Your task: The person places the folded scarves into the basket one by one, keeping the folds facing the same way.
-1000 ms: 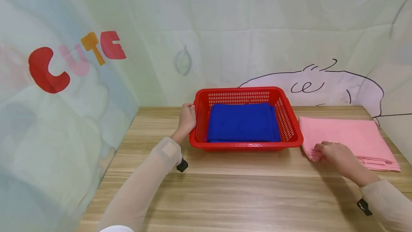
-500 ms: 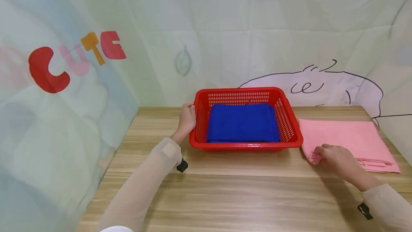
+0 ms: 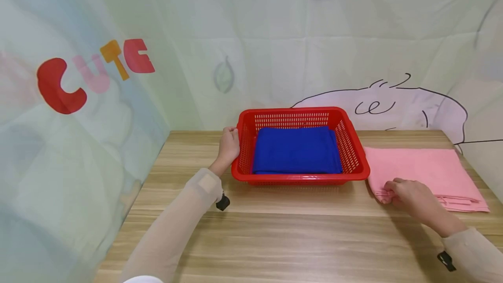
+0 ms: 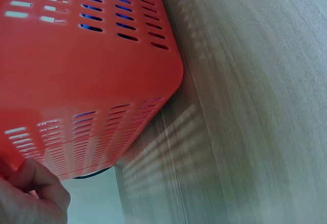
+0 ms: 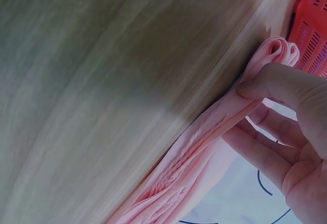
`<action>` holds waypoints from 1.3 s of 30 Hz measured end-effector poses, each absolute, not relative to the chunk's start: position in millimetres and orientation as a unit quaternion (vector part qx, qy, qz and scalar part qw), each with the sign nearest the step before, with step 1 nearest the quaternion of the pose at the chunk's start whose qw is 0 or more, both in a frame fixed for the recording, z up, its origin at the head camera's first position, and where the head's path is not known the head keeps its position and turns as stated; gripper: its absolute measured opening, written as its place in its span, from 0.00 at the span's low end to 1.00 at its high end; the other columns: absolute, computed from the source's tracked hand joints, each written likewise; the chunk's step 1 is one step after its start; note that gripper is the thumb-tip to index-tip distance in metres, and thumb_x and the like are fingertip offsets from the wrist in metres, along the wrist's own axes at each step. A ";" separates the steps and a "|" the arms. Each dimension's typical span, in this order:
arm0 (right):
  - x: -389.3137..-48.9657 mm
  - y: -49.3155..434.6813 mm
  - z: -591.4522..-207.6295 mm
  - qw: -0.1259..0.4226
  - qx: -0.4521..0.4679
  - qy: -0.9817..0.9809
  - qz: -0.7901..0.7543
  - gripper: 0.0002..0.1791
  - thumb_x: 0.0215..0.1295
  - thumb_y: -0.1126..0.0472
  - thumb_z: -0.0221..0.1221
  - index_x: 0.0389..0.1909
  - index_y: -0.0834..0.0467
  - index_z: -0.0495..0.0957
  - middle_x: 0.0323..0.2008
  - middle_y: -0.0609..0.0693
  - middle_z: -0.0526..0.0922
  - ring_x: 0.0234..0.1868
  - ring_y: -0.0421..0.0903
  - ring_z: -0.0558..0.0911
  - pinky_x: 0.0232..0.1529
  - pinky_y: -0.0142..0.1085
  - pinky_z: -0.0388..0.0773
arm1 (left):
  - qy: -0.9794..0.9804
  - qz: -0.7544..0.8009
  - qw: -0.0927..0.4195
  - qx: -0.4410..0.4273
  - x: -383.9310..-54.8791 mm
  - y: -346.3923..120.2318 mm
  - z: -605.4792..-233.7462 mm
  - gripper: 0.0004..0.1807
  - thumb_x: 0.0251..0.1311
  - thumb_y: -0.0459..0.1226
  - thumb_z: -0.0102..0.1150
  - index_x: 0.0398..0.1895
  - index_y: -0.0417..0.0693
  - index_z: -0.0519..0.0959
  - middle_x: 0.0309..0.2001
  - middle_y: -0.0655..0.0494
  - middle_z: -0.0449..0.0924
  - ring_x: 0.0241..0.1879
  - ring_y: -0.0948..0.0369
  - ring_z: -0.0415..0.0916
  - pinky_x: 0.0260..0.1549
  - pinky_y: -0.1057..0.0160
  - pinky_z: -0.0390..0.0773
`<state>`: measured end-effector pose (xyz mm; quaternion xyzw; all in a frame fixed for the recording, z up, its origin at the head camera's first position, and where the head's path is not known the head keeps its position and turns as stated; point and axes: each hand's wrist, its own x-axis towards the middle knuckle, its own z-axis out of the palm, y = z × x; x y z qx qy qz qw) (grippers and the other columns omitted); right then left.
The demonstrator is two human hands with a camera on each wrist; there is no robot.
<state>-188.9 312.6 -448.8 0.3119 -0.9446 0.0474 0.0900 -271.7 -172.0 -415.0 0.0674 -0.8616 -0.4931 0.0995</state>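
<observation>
A red plastic basket [image 3: 300,177] with slotted walls stands on the table, and a folded blue cloth [image 3: 296,150] lies inside it. My left hand [image 3: 229,145] grips the basket's left rim; in the left wrist view its curled fingers [image 4: 43,183] are at the slotted wall. Right of the basket lies a folded pink cloth [image 3: 424,165], its left edge close against the basket. My right hand [image 3: 414,198] pinches the cloth's near left corner. In the right wrist view, the thumb [image 5: 265,83] is on one side of the pink layers [image 5: 204,137] and the fingers on the other.
The wood-grain table [image 3: 283,239] extends in front of the basket and to its left. A printed curtain [image 3: 235,47] hangs behind the table and along its left side. Dark wrist straps [image 3: 222,202] show below the sleeves.
The pink cloth and my right hand have shifted very slightly toward me. My left hand and the basket stay where they were.
</observation>
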 end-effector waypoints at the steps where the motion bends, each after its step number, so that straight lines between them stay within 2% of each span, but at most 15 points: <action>1: -188.5 312.5 -448.6 0.087 0.311 -0.945 0.046 0.20 0.35 0.75 0.78 0.29 0.59 0.80 0.22 0.44 0.74 0.19 0.40 0.69 0.21 0.40 0.76 | -0.862 -0.493 0.098 0.067 -271.4 -172.0 -415.1 0.21 0.80 0.37 0.34 0.63 0.27 0.62 0.46 0.33 0.75 0.41 0.44 0.79 0.43 0.50 0.81; 12: -182.0 309.5 -450.4 0.095 0.308 -0.946 0.038 0.19 0.35 0.73 0.79 0.29 0.60 0.81 0.22 0.45 0.75 0.19 0.40 0.70 0.23 0.41 0.79 | -0.863 -0.489 0.104 0.069 -270.1 -171.3 -413.6 0.20 0.80 0.36 0.35 0.62 0.26 0.62 0.46 0.33 0.75 0.42 0.44 0.78 0.45 0.49 0.80; 19: -178.8 310.5 -452.2 0.111 0.318 -0.941 0.041 0.18 0.37 0.75 0.78 0.27 0.58 0.80 0.21 0.43 0.73 0.18 0.39 0.69 0.19 0.39 0.76 | -0.860 -0.496 0.097 0.071 -269.4 -170.7 -413.7 0.20 0.80 0.37 0.35 0.63 0.27 0.62 0.45 0.34 0.75 0.40 0.44 0.79 0.42 0.50 0.82; 24: -177.2 312.4 -454.0 0.137 0.335 -0.931 0.045 0.20 0.35 0.75 0.77 0.25 0.56 0.79 0.21 0.42 0.71 0.17 0.39 0.68 0.17 0.39 0.73 | -0.863 -0.490 0.103 0.071 -270.6 -171.2 -414.1 0.20 0.80 0.37 0.35 0.62 0.27 0.62 0.45 0.33 0.75 0.41 0.44 0.78 0.45 0.50 0.81; 33: -174.9 313.6 -457.3 0.145 0.344 -0.927 0.041 0.22 0.31 0.75 0.78 0.26 0.55 0.78 0.21 0.40 0.71 0.17 0.39 0.69 0.17 0.38 0.72 | -0.857 -0.502 0.100 0.066 -269.5 -171.9 -415.4 0.20 0.80 0.37 0.35 0.62 0.27 0.62 0.48 0.33 0.74 0.44 0.43 0.77 0.47 0.49 0.80; 39: -172.4 314.4 -456.4 0.135 0.346 -0.927 0.044 0.22 0.31 0.77 0.75 0.26 0.55 0.77 0.21 0.41 0.70 0.17 0.40 0.68 0.17 0.39 0.72 | -0.858 -0.498 0.103 0.069 -271.8 -171.7 -417.0 0.20 0.80 0.37 0.35 0.63 0.28 0.62 0.47 0.33 0.75 0.43 0.44 0.78 0.46 0.49 0.81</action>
